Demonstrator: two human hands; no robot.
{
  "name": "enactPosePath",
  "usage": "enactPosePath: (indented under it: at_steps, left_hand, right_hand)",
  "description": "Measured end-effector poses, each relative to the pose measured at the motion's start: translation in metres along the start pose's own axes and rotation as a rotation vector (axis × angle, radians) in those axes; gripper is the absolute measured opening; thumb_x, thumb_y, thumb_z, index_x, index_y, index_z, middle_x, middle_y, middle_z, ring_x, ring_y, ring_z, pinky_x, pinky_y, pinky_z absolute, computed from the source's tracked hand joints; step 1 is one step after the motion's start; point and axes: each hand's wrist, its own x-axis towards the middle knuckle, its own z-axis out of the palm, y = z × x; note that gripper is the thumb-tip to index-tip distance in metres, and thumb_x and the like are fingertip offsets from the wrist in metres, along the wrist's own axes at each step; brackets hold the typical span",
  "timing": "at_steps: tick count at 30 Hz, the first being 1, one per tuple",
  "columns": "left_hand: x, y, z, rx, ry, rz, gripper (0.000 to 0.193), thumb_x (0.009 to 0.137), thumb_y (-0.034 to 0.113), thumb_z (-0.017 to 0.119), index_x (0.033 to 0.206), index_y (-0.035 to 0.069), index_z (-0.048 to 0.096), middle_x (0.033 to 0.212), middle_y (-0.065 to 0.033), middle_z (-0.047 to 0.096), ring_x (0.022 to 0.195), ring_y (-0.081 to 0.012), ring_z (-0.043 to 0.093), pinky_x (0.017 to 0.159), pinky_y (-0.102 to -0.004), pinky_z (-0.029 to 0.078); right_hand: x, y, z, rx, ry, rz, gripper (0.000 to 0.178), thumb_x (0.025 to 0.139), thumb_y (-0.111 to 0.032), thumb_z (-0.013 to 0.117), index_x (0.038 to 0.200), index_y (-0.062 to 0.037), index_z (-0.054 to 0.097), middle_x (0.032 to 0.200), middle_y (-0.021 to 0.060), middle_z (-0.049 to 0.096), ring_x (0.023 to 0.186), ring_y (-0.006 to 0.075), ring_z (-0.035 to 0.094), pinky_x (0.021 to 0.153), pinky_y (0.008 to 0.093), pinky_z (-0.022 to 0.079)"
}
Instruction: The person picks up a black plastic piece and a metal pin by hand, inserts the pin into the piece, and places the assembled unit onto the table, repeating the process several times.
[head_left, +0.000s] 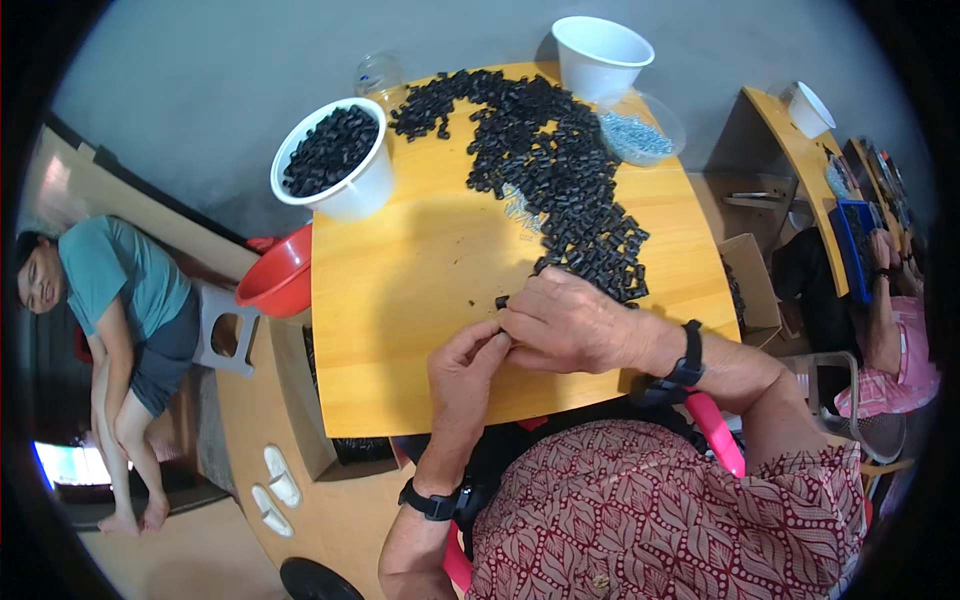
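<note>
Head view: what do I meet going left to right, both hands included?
Person in teal shirt, red basin, white bucket of black pieces, left hand, right hand, clear bowl of small silvery pieces, open cardboard box, person in pink.

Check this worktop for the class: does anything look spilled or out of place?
Some silver pieces lie loose on the table beside the spread of black pieces, while many similar ones sit in the clear bowl. They look stray, though possibly left there on purpose.
</note>
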Motion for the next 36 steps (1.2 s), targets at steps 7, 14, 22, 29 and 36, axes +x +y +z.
enactPosePath:
  at_steps: [7,14,22,29,36]
  left_hand:
    - [-0.002,0.002,0.006,-0.078,0.071,-0.121,0.022,0.092,0.003,0.066,0.113,-0.005,0.068,0.105,-0.0076,0.069,0.095,-0.0133,0.064,0.087,-0.0262,0.051]
    - [0.01,0.017,0.022,-0.217,0.036,-0.066,0.023,0.094,0.004,0.065,0.114,-0.004,0.069,0.106,-0.0067,0.069,0.096,-0.0125,0.063,0.089,-0.0257,0.049]
    - [0.012,0.016,0.022,-0.217,0.069,-0.047,0.019,0.094,0.004,0.064,0.11,-0.003,0.07,0.105,-0.0067,0.07,0.096,-0.0123,0.063,0.088,-0.0256,0.049]
    - [0.013,0.015,0.023,-0.237,0.045,-0.035,0.017,0.094,0.005,0.063,0.109,-0.003,0.07,0.103,-0.0067,0.071,0.093,-0.0132,0.065,0.087,-0.0265,0.051]
    - [0.015,0.006,0.015,-0.129,0.013,-0.09,0.017,0.093,0.005,0.066,0.108,-0.002,0.07,0.1,-0.0063,0.071,0.089,-0.0129,0.066,0.084,-0.0254,0.051]
  right_hand:
    - [-0.009,-0.001,0.014,-0.154,0.136,-0.056,0.016,0.078,-0.017,0.069,0.078,-0.0068,0.057,0.076,0.0052,0.054,0.074,0.0226,0.058,0.068,0.035,0.048]
    - [-0.007,0.01,0.0,-0.195,0.3,-0.029,0.036,0.072,-0.016,0.08,0.101,0.0004,0.067,0.084,0.0079,0.06,0.072,0.0237,0.06,0.064,0.0338,0.049]
    - [-0.004,0.012,-0.001,-0.126,0.276,0.097,0.032,0.073,-0.019,0.078,0.101,-0.0079,0.065,0.084,0.0057,0.06,0.081,0.0234,0.063,0.074,0.036,0.05]
    - [-0.003,0.015,-0.009,-0.135,0.222,0.074,0.032,0.073,-0.018,0.078,0.099,-0.0069,0.064,0.084,0.0055,0.059,0.081,0.0238,0.062,0.074,0.036,0.05]
    - [0.002,0.017,-0.02,-0.028,0.09,-0.003,0.02,0.076,-0.015,0.074,0.091,-0.0065,0.064,0.082,0.0071,0.058,0.081,0.0259,0.061,0.074,0.0374,0.049]
